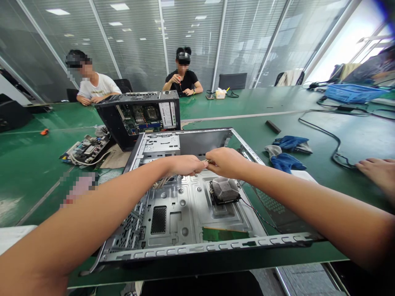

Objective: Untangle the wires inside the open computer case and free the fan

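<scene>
An open grey computer case point(185, 213) lies flat on the green table in front of me. Both my hands meet above its middle. My left hand point(185, 165) is closed in a pinch on a small thin part. My right hand point(226, 162) is closed on the same part from the other side. What the part is I cannot make out. Below my right hand a finned heatsink point(224, 190) lies loose inside the case, with a thin wire running off to the right. A green memory stick point(225, 235) lies near the case's front edge.
A second open case point(140, 117) stands behind, with a loose board point(88, 150) to its left. Blue gloves point(286, 154) and a black cable point(336, 148) lie on the right. Another person's hand point(378, 172) rests at the right edge. Two people sit across the table.
</scene>
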Demonstrator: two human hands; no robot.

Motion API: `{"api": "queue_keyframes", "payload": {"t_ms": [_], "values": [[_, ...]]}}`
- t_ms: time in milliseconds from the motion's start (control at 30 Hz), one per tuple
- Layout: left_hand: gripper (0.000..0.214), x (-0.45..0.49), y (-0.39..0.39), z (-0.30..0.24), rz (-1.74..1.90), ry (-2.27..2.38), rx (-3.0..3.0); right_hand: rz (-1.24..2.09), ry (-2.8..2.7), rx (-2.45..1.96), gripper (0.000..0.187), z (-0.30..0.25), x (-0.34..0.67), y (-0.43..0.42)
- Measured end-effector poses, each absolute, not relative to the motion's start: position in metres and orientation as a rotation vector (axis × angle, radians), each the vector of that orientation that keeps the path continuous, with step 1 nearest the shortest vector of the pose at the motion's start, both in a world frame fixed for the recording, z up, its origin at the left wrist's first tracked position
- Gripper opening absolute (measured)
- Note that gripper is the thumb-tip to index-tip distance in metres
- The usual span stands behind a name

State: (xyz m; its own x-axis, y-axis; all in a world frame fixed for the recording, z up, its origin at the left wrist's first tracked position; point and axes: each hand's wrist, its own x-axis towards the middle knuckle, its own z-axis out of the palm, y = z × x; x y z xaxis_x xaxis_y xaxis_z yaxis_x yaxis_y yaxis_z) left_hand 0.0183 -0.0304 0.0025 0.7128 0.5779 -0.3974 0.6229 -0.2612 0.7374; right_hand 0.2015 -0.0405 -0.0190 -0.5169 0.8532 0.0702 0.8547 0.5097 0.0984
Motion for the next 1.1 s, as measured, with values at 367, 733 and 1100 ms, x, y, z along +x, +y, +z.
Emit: {"api": "queue_keyframes", "payload": {"t_ms": [367,733,1100], "values": [[0.049,0.0254,-0.0331,0.0031,-0.380,1.009,2.527,-0.154,-2.844,-1.579,0.030,-0.0194,0.1993,-0.0423],[0.061,0.0261,-0.0370,0.0038,-0.454,1.086,2.641,-0.118,-2.850,-1.550,0.032,-0.0249,0.2025,-0.0404],[0.043,0.0229,-0.0307,0.0039,-0.251,1.036,2.265,-0.161,-2.797,-1.351,0.020,-0.0216,0.2040,-0.0387]]}}
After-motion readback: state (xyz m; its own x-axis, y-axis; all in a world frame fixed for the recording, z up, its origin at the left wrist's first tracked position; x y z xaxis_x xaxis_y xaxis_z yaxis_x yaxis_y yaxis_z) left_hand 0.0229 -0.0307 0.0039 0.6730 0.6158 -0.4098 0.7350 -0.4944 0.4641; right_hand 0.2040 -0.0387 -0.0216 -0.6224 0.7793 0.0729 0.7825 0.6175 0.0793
